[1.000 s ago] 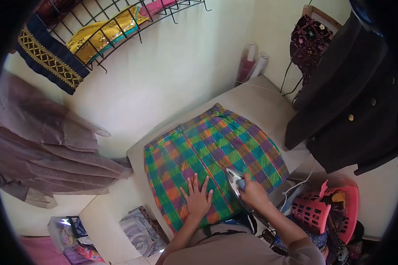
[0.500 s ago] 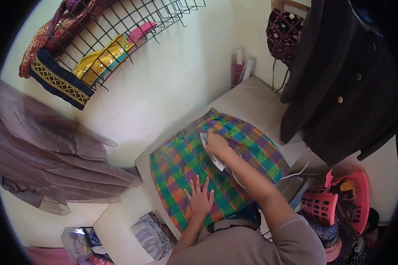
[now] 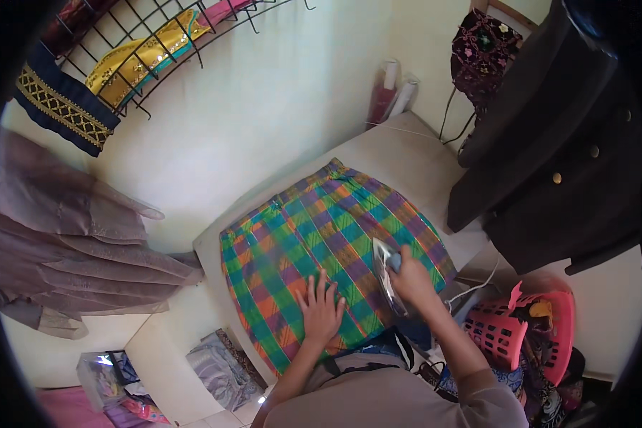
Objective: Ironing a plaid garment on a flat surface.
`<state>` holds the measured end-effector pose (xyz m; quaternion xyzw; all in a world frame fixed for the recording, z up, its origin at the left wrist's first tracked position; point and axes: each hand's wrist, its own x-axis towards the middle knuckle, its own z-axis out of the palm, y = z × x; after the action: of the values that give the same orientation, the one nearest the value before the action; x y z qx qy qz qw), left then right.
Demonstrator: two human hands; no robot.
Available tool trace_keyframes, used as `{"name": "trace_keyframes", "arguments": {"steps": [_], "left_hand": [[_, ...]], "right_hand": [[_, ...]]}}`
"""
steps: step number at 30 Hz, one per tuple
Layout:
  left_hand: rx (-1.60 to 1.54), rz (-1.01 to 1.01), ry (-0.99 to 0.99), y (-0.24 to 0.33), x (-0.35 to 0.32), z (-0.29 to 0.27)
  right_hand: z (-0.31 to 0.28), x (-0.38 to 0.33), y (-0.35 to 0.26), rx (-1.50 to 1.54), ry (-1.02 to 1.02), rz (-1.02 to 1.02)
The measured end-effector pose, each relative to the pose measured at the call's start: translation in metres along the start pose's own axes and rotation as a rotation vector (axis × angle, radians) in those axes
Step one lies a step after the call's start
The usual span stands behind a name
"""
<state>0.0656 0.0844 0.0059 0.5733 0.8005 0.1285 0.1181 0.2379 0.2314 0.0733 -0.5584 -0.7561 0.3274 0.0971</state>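
A green, purple and orange plaid skirt (image 3: pixel 314 221) lies spread over a pale table. My right hand (image 3: pixel 411 280) is wrapped round the handle of a clothes iron (image 3: pixel 385 267), which sits on the right half of the cloth near its lower edge, its tip pointing away from me. The underside of the iron is hidden. Flat on the plaid fabric, left of the iron, rests my left hand (image 3: pixel 322 310) with fingers spread. A white cord (image 3: pixel 471 287) shows to the right of my right wrist.
The table (image 3: pixel 399 150) runs into a wall corner with rolled items (image 3: pixel 389 93). A dark buttoned jacket (image 3: pixel 542 157) hangs at right, above a pink basket (image 3: pixel 496 332) of clothes. Greyish-purple garments (image 3: pixel 78 228) hang at left; a wire rack (image 3: pixel 135 68) is overhead. Folded cloth (image 3: pixel 221 371) sits below left.
The iron has moved from the middle of the skirt toward me and to the right, its tip now pointing more away. My left hand stays flat on the cloth. The view has shifted slightly.
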Motion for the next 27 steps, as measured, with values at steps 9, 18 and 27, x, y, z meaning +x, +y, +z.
{"name": "trace_keyframes", "arguments": {"steps": [9, 18, 27], "left_hand": [[0.119, 0.119, -0.045, 0.016, 0.001, -0.013], [0.054, 0.077, -0.022, 0.007, 0.002, -0.011], [0.084, 0.036, -0.037, 0.012, 0.009, -0.017]], "right_hand": [[0.035, 0.182, -0.054, -0.063, 0.180, -0.189], [0.007, 0.083, -0.021, -0.050, 0.040, -0.156], [-0.020, 0.004, 0.021, -0.032, 0.017, 0.017]]}}
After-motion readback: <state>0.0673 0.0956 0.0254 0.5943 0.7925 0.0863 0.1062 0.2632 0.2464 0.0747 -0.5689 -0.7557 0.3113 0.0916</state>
